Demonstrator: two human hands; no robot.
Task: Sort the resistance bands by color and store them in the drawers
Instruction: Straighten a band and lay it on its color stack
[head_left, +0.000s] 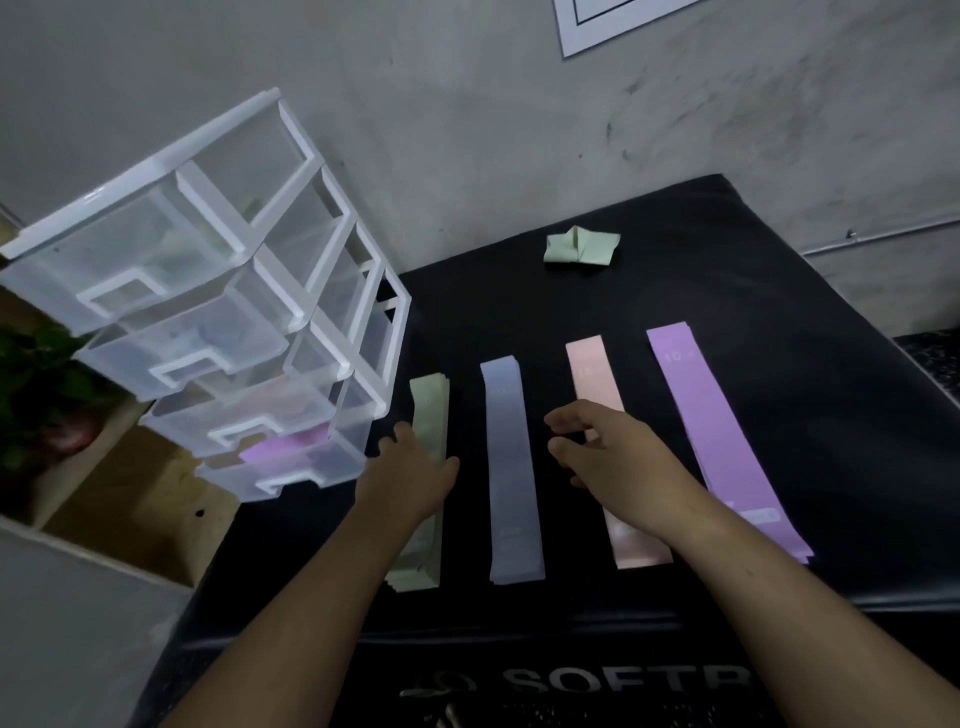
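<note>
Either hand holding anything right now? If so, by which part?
Nothing is held. The left hand rests on the green band stack, about mid-length, no grip. The right hand hovers loosely curled over the pink band, empty.

Both arms extended forward; left hand (415, 475) palm down, right hand (613, 457) fingers loosely curled

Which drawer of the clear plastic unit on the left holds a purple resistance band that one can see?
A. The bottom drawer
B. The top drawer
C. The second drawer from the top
A: the purple band shows through the clear wall of the bottom drawer, the lowest of the four.
</note>
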